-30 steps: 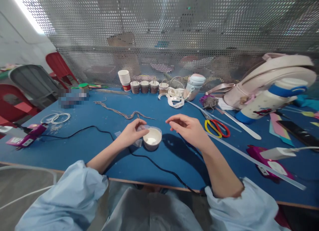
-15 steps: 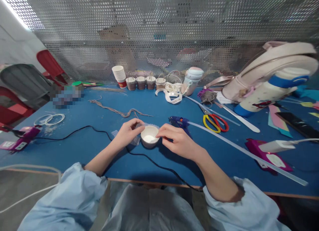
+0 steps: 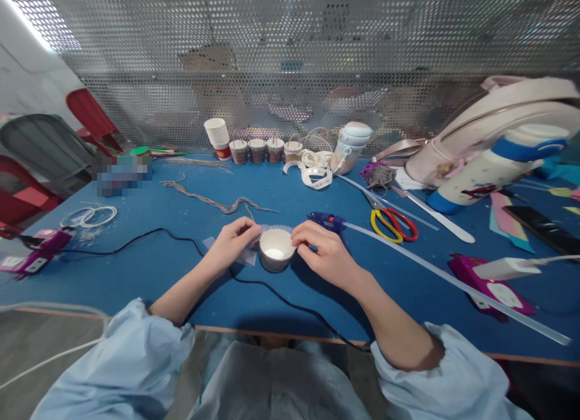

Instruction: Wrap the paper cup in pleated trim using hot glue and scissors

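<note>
Cup on blue table, left hand and right hand curled at opposite rim edges, grip unclear

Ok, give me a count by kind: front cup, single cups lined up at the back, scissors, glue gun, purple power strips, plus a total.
Front cup: 1
Back-row single cups: 4
Scissors: 1
Glue gun: 1
Purple power strips: 2
Total: 9
</note>
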Demonstrator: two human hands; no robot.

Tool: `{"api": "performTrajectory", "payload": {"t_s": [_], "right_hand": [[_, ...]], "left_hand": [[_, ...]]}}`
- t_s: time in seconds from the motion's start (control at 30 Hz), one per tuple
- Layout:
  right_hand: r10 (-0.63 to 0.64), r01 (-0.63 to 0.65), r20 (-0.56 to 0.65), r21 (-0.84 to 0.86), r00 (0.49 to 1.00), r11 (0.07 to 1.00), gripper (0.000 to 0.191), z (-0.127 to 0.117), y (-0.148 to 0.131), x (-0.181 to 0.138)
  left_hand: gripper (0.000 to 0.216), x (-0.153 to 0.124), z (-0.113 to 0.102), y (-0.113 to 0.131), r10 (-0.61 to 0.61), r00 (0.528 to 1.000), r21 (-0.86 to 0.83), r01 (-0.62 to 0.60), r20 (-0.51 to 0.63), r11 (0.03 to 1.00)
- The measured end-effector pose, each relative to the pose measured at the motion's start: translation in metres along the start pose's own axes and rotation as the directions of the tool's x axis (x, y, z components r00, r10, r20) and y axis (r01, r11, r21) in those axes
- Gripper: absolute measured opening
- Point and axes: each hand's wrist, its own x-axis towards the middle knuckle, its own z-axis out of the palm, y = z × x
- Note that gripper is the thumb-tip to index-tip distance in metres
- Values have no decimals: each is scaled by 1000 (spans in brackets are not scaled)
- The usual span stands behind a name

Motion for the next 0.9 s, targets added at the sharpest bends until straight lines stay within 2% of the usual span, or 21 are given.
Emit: {"api": "performTrajectory", "payload": {"t_s": [0.07, 0.13, 0.17, 0.27, 0.33, 0.53, 0.63, 0.73, 0.9], "right_hand": [[3, -3, -12, 9, 1000, 1000, 21, 1, 1, 0], [-1, 1, -20, 14, 1000, 1000, 23, 2, 1, 0], [-7, 7, -22, 17, 1000, 1000, 24, 2, 1, 0], [-47, 48, -28, 37, 999, 998, 28, 2, -2, 0], [-91, 92, -21, 60, 996, 994, 30, 1, -5, 0], [-170, 169, 79, 18, 982, 985, 26, -3, -8, -1], [-114, 113, 55, 16, 992, 993, 26, -5, -8, -1], [-5, 5, -4, 100, 1000, 995, 25, -8, -10, 0], [198, -183, -55, 209, 979, 961, 25, -13, -13, 1]], "left_hand": [[27, -1, -3, 0, -14, 1000, -15, 14, 15, 1000], [27, -2, -7, -1, 10, 997, -23, -8, 80, 1000], [33, -4, -9, -2, 39, 990, -21, -36, 132, 999], [69, -10, -12, -1, 112, 948, 53, -134, 297, 990], [84, -13, -11, 0, 116, 927, 131, -173, 357, 976], [77, -13, -2, 0, 130, 936, 219, -209, 328, 953], [75, -8, -4, -3, 143, 946, 216, -211, 290, 953], [70, -1, -9, -8, 122, 954, 193, -178, 272, 965], [61, 8, -15, -15, 81, 958, 112, -115, 274, 987]]}}
